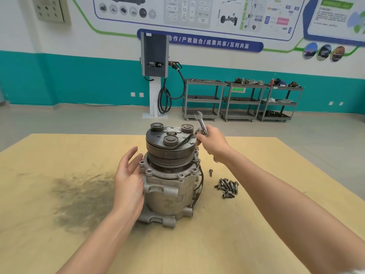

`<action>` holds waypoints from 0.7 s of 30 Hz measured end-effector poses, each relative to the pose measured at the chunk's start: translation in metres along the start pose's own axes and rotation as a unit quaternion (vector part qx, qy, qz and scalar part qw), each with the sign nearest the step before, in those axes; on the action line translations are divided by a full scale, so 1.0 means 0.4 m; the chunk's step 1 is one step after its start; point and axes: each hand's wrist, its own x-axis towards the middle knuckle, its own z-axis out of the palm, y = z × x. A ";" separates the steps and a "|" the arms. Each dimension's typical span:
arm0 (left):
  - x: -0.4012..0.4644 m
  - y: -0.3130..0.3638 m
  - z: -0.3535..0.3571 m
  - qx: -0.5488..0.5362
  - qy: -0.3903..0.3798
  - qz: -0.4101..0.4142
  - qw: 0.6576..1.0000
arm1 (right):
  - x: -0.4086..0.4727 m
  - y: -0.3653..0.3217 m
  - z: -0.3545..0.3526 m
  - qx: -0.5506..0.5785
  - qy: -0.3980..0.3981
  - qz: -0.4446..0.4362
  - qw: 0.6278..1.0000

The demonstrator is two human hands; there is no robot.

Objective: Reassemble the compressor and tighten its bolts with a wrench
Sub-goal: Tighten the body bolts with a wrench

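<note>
The right hand (212,140) curls its fingers round the shank of a combination wrench (201,123), whose open jaw end sticks up and away above the knuckles; the lower end is hidden inside the fist, so how it meets the compressor cannot be told. This hand sits at the upper right edge of the clutch plate (170,138), its forearm running back to the lower right corner. The left hand (128,180) is open, fingers straight and slightly spread, palm laid against the left flank of the compressor (167,190), its forearm coming up from the bottom edge.

The compressor stands upright on a plywood tabletop (256,224), pulley end up, with black wires (199,184) trailing down its right side. The left palm covers part of the housing's near left wall.

To the right of the housing lies a heap of bolts (228,187), with a single bolt (211,172) just apart from it, nearer the compressor. A dark greasy smear (83,196) spreads over the board on the left. Beyond the table stand a wall charger (155,56) with its looped cable and three grey shelf trolleys (243,99)
</note>
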 end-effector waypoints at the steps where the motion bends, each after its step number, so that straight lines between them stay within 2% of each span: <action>1: -0.008 -0.005 0.003 0.006 0.016 0.011 1.000 | 0.007 -0.013 0.005 0.012 -0.008 -0.004 1.000; 3: -0.028 -0.014 0.011 0.014 0.048 0.029 0.998 | 0.015 -0.029 0.014 0.033 -0.035 0.001 0.999; 5: -0.051 -0.023 0.020 0.014 0.077 0.048 0.996 | 0.018 -0.031 0.022 0.049 -0.094 0.027 0.994; 8: -0.071 -0.029 0.033 0.022 0.101 0.064 0.993 | 0.006 -0.005 0.021 0.025 -0.165 0.058 0.984; 10: -0.072 -0.023 0.034 0.032 0.108 0.059 0.992 | -0.008 0.030 0.008 0.029 -0.177 0.071 0.981; 12: -0.075 -0.017 0.026 0.024 0.104 0.055 0.993 | -0.026 0.074 -0.017 0.032 -0.154 0.095 0.983; 15: -0.091 -0.020 -0.018 -0.017 0.056 0.063 0.996 | -0.057 0.146 -0.078 -0.022 -0.111 0.133 0.985; 17: -0.103 -0.029 -0.067 -0.004 0.012 0.059 0.998 | -0.087 0.183 -0.123 -0.071 -0.123 0.136 0.980; 19: -0.105 -0.038 -0.113 0.075 -0.069 0.047 0.994 | -0.128 0.210 -0.159 -0.115 -0.164 0.128 0.971; 21: -0.103 -0.047 -0.132 0.185 -0.150 0.030 0.971 | -0.175 0.229 -0.178 -0.158 -0.205 0.120 0.958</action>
